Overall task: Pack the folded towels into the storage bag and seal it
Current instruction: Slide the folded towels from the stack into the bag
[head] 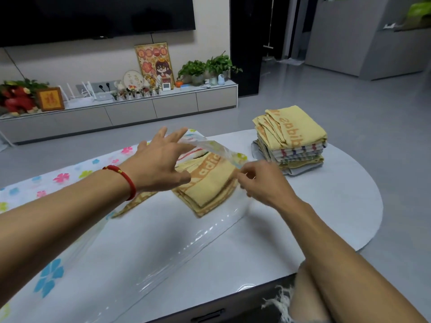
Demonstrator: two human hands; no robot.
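A clear storage bag [130, 248] printed with coloured flowers lies across the white table. A folded yellow towel [207, 185] with orange lettering sits at the bag's open mouth, partly under the plastic. My right hand [261, 183] pinches the bag's upper edge and lifts the opening. My left hand [161, 159], a red cord on its wrist, hovers over the towel with fingers spread and nothing in it. A stack of folded towels [291, 141] stands at the far right of the table, apart from both hands.
The table [338, 206] has a rounded right end. Beyond it lies grey floor, then a low TV cabinet [140, 110] with plants, frames and small items under a wall-mounted screen. My bare knee [307, 297] is at the table's near edge.
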